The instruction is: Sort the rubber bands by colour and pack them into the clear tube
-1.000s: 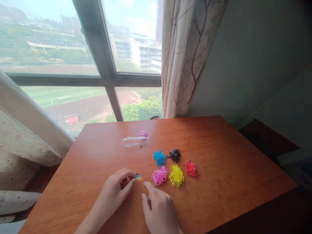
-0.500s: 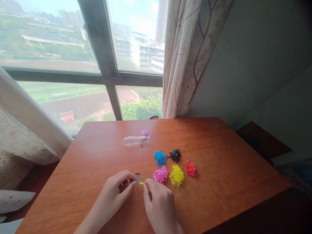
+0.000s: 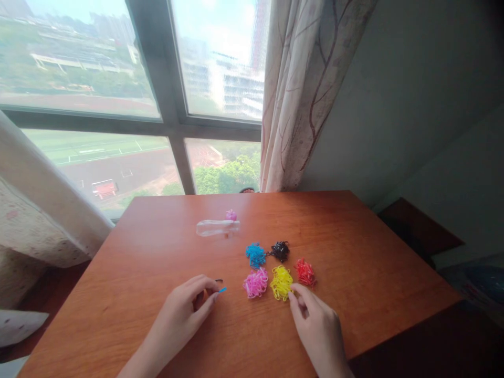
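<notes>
My left hand (image 3: 187,304) is closed in a pinch over the left-centre of the table. A small blue rubber band (image 3: 222,290) sticks out from its fingertips, and a bit of a black rubber band (image 3: 219,281) shows just above. My right hand (image 3: 318,320) reaches to the right edge of the yellow rubber band pile (image 3: 281,283), thumb and forefinger pinched on a yellow band there. Left of that pile lies a pink rubber band pile (image 3: 255,283). Behind are a blue pile (image 3: 255,254) and a black pile (image 3: 280,251). A red pile (image 3: 305,272) sits to the right.
Farther back on the wooden table (image 3: 157,231) lies a clear plastic piece (image 3: 216,227), with a small pink item (image 3: 231,214) beside it. A window (image 3: 220,63) and a patterned curtain (image 3: 291,94) stand beyond the table's far edge.
My right hand has moved right, away from my left hand, to the yellow pile. The yellow band seen beside the blue one is gone from there. My left hand stays in place.
</notes>
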A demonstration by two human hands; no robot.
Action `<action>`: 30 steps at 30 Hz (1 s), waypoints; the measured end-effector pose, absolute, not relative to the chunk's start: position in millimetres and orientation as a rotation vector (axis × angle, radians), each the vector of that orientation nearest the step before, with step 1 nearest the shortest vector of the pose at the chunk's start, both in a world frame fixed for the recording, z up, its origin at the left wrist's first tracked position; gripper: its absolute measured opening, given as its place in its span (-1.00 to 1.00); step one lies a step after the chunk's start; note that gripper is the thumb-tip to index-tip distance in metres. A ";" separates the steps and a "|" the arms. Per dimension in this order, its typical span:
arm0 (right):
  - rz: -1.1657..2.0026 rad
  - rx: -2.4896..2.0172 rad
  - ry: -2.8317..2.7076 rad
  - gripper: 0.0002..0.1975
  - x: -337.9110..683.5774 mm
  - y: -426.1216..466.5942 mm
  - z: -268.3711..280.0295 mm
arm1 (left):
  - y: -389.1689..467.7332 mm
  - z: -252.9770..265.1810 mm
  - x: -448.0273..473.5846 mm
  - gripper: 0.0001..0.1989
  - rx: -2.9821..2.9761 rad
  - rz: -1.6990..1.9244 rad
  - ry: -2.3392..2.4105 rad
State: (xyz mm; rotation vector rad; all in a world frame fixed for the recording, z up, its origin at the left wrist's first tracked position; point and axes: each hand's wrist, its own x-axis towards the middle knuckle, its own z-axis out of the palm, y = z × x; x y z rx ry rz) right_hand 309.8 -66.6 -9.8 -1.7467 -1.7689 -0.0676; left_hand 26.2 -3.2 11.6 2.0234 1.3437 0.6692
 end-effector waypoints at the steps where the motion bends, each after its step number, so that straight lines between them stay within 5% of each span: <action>1: -0.065 -1.746 -1.777 -0.55 310.2 -66.6 -11.0 | -3.1 11.0 26.0 -0.82 2.026 0.663 1.344; 30: 0.385 -1.453 -1.912 -0.79 216.6 -67.8 -15.6 | -4.7 12.2 34.6 -0.82 2.069 0.650 1.247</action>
